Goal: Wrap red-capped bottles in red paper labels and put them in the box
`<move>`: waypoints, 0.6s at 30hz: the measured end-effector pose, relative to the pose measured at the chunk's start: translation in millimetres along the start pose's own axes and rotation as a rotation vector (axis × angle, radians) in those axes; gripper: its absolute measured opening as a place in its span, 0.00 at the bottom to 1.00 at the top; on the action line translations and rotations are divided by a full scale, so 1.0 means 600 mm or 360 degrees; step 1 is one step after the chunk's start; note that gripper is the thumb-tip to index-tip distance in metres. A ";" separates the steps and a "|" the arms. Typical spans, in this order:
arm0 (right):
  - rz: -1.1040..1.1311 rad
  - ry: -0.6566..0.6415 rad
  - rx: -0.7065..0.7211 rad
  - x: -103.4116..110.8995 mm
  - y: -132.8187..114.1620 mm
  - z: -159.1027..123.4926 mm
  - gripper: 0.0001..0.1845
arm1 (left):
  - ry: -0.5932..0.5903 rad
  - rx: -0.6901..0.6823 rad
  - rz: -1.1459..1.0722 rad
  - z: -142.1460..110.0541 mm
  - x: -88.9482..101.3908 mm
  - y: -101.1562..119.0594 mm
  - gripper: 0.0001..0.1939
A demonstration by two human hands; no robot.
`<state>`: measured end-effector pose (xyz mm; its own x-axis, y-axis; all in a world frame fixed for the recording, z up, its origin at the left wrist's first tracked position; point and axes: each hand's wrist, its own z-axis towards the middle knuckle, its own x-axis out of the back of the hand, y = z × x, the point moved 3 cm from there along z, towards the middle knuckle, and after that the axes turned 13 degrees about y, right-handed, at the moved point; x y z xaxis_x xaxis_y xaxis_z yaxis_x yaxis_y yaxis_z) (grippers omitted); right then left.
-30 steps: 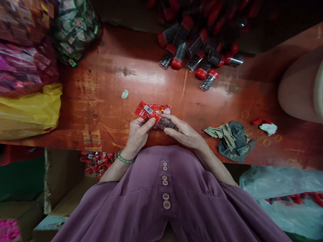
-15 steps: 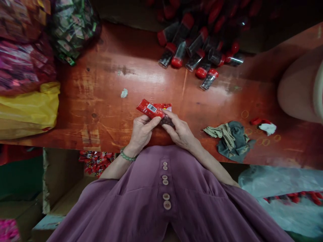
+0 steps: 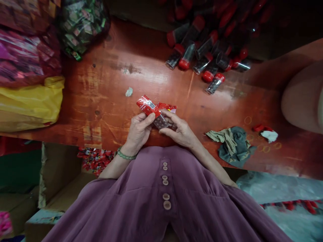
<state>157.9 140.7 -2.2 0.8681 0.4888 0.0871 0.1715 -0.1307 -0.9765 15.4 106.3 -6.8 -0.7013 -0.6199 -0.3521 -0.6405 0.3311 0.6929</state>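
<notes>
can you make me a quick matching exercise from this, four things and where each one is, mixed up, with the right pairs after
Things
1. Yellow bag
2. Clear tube nearest the person
3. Crumpled cloth
4. Green bead bracelet

Places
A. Lying on the table, to the right of the right hand
B. Around the left wrist
C. At the left edge of the picture
D. At the fingers of the left hand, between the two hands

Right pairs: 1-C, 2-D, 3-A, 4-B
</notes>
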 end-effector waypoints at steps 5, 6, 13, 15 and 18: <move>-0.0094 0.0094 0.0142 0.008 0.005 -0.002 0.28 | -0.0119 0.0124 0.0068 -0.011 0.002 -0.008 0.17; -0.0101 0.0108 0.0151 0.009 0.008 -0.002 0.26 | -0.0138 0.0141 0.0088 -0.014 0.003 -0.011 0.16; -0.0122 0.0233 0.0243 0.001 0.022 -0.001 0.20 | -0.0207 0.0130 0.0165 -0.025 0.015 -0.024 0.16; -0.0148 0.0216 0.0280 -0.005 0.023 0.000 0.20 | -0.0201 0.0121 0.0196 -0.028 0.026 -0.025 0.16; -0.0237 0.0119 0.0432 -0.018 0.022 0.003 0.20 | -0.0156 0.0101 0.0273 -0.038 0.050 -0.024 0.16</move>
<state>150.1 135.3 -16.6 0.8763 0.4191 0.2376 0.1776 0.1775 -0.9680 10.9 66.9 -13.0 -0.8269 -0.4795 -0.2939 -0.5253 0.4721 0.7079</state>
